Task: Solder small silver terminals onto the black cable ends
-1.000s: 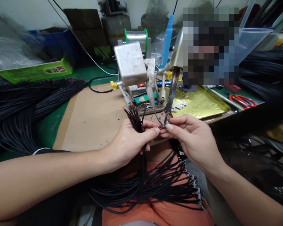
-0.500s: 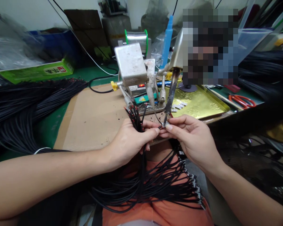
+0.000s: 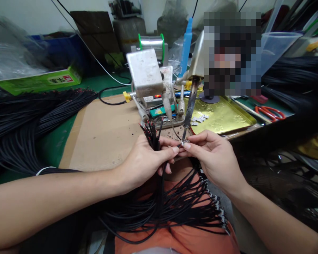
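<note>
My left hand is closed round a bundle of black cables whose red-tipped ends stick up. Its thumb and finger pinch one cable end that points right. Between the thumb and fingers of my right hand is a small silvery metal piece, partly hidden by the fingertips. The tip of a soldering iron, fixed in a stand, comes down onto the joint between piece and cable. A thin solder wire reaches the same spot from a metal feeder nozzle.
More black cables with metal ends lie across my lap. A gold tray holds several small metal plates. Red-handled scissors lie at right. Cable bundles cover the left side beside cardboard. A solder spool stands behind.
The view has shifted slightly. Both hands keep their grip, and the metal piece now looks a little lower under the iron's tip.
</note>
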{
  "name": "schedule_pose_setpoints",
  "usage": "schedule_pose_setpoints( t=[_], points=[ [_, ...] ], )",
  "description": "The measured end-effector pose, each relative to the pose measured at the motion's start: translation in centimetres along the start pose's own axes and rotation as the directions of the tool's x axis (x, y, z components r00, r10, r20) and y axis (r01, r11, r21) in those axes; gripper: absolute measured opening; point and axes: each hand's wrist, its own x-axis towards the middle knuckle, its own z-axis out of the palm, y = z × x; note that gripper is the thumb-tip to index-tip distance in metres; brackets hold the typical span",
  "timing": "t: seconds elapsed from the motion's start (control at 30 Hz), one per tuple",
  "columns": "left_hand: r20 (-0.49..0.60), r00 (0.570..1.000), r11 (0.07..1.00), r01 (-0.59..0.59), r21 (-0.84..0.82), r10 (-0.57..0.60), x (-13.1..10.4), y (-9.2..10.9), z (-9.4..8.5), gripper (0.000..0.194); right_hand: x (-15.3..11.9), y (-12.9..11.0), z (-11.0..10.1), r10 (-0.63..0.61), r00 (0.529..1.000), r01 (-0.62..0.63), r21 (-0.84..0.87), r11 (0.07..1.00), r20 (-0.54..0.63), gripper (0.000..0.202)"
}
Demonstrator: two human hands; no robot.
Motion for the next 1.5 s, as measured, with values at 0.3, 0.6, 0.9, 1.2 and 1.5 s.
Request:
schedule_pose_setpoints(
  t=[0.3, 0.6, 0.9, 1.2, 1.5],
  points=[
    [-0.002, 1.000, 0.999, -0.001, -0.047, 0.001, -0.10, 0.01, 0.01, 0.022, -0.23, -0.29, 0.24, 0.005, 1.000, -0.006, -0.026, 1.000, -0.028, 0.021],
    [0.021, 1.000, 0.999, -0.021, -0.031, 0.021, -0.08, 0.04, -0.02, 0.021, -0.39, -0.30, 0.19, -0.004, 0.999, 0.003, -0.035, 0.999, -0.033, 0.021],
    [0.022, 1.000, 1.000, -0.007, 0.017, 0.007, -0.19, 0.22, -0.02, 0.023, -0.37, -0.34, 0.28, -0.003, 1.000, 0.002, -0.010, 1.000, -0.030, 0.020],
    [0.019, 1.000, 1.000, -0.004, 0.008, 0.003, -0.14, 0.27, 0.02, 0.023, -0.53, -0.59, 0.49, -0.028, 0.998, 0.022, -0.097, 0.995, -0.062, 0.020],
    [0.041, 0.999, 1.000, 0.002, -0.004, -0.002, -0.15, -0.15, -0.16, 0.024, -0.80, -0.82, 0.58, -0.063, 0.995, 0.049, -0.162, 0.985, -0.079, 0.016]
  ],
)
